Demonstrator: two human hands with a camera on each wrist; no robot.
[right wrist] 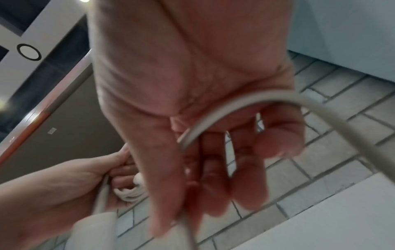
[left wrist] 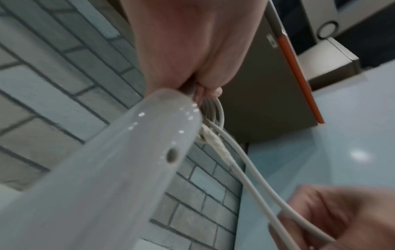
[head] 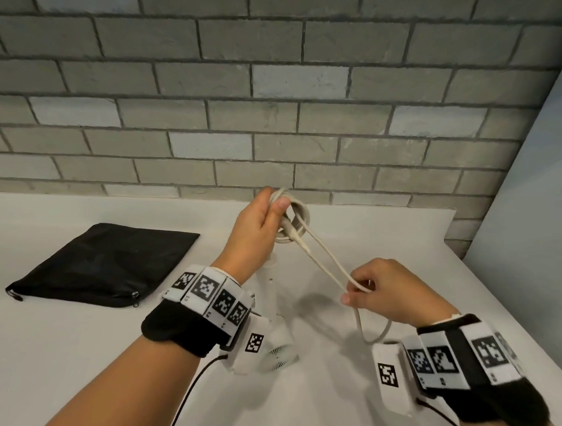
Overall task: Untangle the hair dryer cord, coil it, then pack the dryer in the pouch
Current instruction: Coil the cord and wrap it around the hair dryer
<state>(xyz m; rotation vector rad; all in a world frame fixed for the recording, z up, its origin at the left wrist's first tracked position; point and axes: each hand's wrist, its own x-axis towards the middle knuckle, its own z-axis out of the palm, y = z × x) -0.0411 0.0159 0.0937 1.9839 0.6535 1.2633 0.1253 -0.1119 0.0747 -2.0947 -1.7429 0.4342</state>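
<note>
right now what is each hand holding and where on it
The left hand grips the coiled loops of the cord above the hair dryer; the right hand pinches a loose stretch further along.

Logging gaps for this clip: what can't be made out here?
- Hair dryer body: head view, mostly hidden under the left wrist band.
- Cord plug end: in no view; the slack drops behind the right hand.
- Left hand grip on the coil: left wrist view, blurred.
- Pouch zipper state: too small.
</note>
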